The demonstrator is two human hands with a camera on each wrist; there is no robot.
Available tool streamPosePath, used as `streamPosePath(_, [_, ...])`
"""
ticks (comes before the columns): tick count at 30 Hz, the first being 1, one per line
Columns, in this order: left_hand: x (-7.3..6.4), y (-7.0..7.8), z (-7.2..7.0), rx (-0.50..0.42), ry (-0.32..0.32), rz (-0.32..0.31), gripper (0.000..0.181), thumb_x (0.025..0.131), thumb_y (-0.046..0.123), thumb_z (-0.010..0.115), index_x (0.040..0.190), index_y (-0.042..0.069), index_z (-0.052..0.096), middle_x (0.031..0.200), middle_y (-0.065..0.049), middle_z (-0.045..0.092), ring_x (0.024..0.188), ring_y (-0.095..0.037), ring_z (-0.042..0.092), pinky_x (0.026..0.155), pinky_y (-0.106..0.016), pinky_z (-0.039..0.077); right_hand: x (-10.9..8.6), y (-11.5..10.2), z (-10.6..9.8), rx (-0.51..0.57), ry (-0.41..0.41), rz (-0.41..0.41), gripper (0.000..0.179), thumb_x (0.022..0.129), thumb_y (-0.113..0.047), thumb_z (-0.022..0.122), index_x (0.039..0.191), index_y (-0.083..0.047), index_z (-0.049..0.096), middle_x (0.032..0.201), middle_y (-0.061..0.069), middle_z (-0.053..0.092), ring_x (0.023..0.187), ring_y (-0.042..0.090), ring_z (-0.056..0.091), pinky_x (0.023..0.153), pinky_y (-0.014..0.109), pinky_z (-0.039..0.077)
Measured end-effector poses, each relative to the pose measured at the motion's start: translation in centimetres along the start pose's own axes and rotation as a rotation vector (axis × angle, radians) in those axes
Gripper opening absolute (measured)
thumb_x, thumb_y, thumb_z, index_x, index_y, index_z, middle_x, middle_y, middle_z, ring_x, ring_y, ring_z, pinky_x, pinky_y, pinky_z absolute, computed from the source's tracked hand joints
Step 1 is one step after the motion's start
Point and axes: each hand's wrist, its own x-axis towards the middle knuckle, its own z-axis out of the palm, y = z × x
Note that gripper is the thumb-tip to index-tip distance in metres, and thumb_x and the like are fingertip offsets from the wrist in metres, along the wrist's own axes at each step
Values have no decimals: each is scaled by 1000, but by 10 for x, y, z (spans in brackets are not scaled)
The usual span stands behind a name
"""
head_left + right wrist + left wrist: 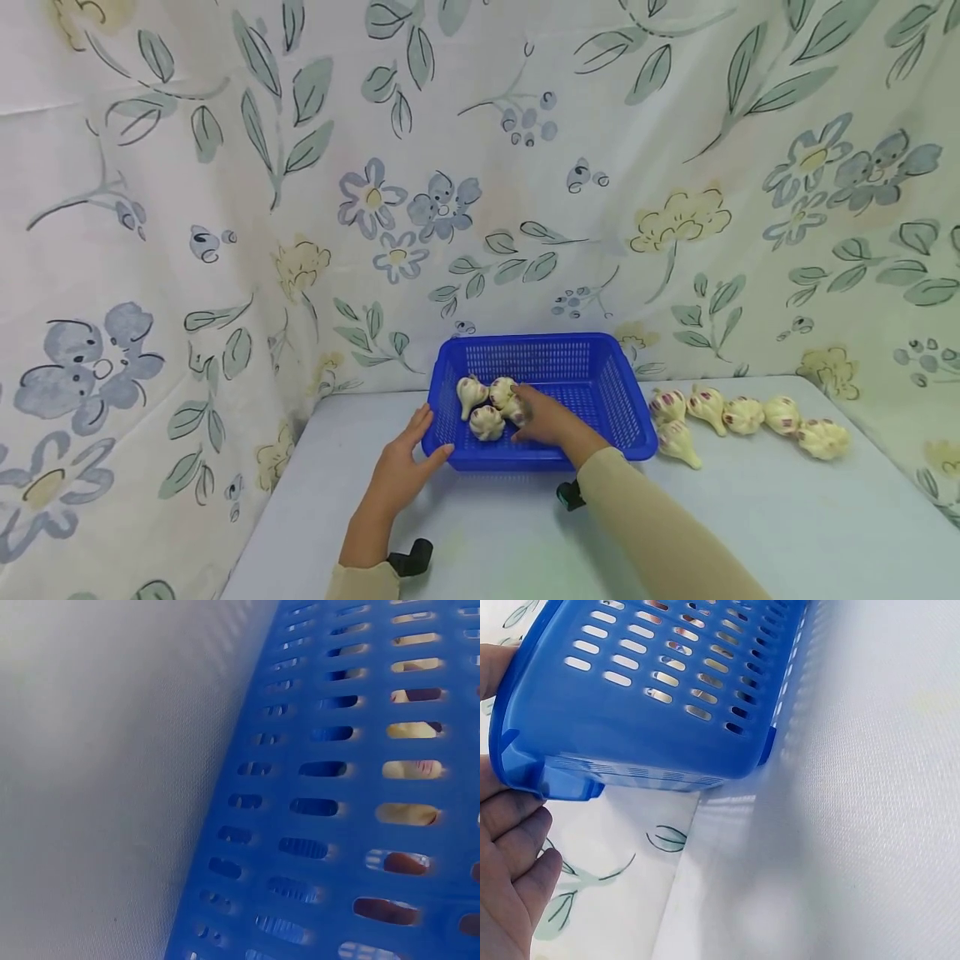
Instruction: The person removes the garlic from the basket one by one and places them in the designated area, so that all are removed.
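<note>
A blue slatted plastic basket stands on the table with several garlic bulbs in its left part. My right hand reaches over the front rim and holds a garlic bulb low among the others, partly covered by the fingers. Beside it lie a garlic bulb in front and another to the left. At the basket's front left corner, my left hand touches the rim, fingers along the left side and thumb toward the front. Through the basket's slots, pale garlic shows in the right wrist view.
Right of the basket, several more garlic bulbs lie in a rough row on the white table, with one bulb in front, close to the basket wall. A floral cloth hangs right behind the table.
</note>
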Motion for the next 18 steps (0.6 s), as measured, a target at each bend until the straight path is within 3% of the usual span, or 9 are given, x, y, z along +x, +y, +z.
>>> streamPosePath(4, [0, -1, 0, -3, 3, 2, 79, 89, 50, 68, 153, 18, 36, 162, 11, 23, 150, -20, 23, 117, -51, 28, 0, -2, 1, -78, 31, -1, 81, 74, -17, 87, 144, -4, 48, 145, 20, 49, 135, 43, 43, 111, 56, 36])
streamPosePath(8, [0, 0, 0, 7, 3, -2, 81, 88, 54, 68, 153, 19, 35, 161, 11, 23, 150, -22, 23, 116, -51, 29, -1, -3, 0, -91, 29, 16, 65, 76, -20, 85, 133, -4, 58, 133, 20, 56, 124, 40, 52, 104, 55, 43])
streamPosePath(18, [-1, 0, 0, -7, 9, 12, 86, 85, 62, 65, 153, 18, 37, 161, 10, 25, 150, -21, 24, 116, -50, 29, -4, -4, 0, -45, -13, 79, 61, 82, -25, 81, 134, -8, 55, 131, 15, 61, 122, 35, 55, 104, 54, 43])
